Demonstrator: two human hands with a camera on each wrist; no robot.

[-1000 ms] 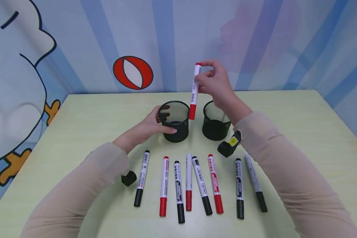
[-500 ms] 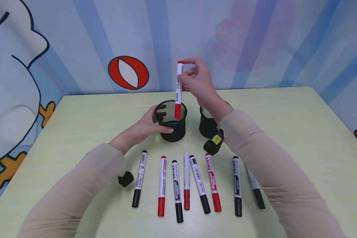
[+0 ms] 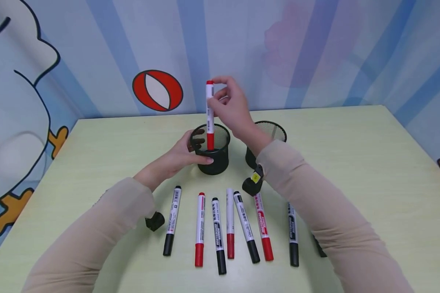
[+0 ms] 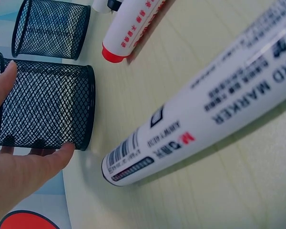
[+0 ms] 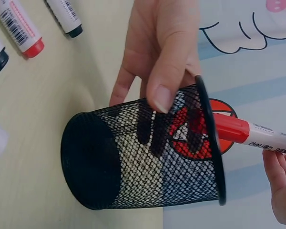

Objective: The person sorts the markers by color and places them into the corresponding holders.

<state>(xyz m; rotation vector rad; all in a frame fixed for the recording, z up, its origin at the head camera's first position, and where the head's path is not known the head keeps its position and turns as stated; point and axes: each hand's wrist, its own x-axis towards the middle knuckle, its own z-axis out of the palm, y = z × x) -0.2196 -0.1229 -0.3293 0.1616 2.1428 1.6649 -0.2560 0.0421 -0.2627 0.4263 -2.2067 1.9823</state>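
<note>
Clock positions follow the head view, with the held cup at the dial's centre; the left hand (image 3: 179, 154), entering from 8 o'clock, grips a black cylindrical wire-mesh cup (image 3: 221, 158), thumb on the near side and fingers round the far side; the right hand (image 3: 232, 106), at 1 o'clock, pinches a white cylindrical marker with a red cap (image 3: 210, 110), held upright, cap downward; the capped end lies inside the cup's round rim, most of the barrel standing above it; whether the cap touches the mesh cannot be told; at 3 o'clock stands a second black wire-mesh cup (image 3: 273, 129), partly hidden by the right forearm, a narrow gap separating the two; the pale wood-grain tabletop (image 3: 363, 162) ends at a back edge beyond both cups toward 12 o'clock, and its right edge lies well apart from the second cup toward 3; a blue striped wall (image 3: 238, 40) rises behind, bearing a red-and-white ball picture (image 3: 157, 90) between 10 and 11 o'clock; a row of eight white markers with black or red caps (image 3: 218, 236) spans 7 to 4 o'clock, caps toward the viewer, a band of tabletop dividing it from the held cup; the fourth and fifth lie just beside each other, while the right sleeve (image 3: 326, 211) covers most of the eighth.
</note>
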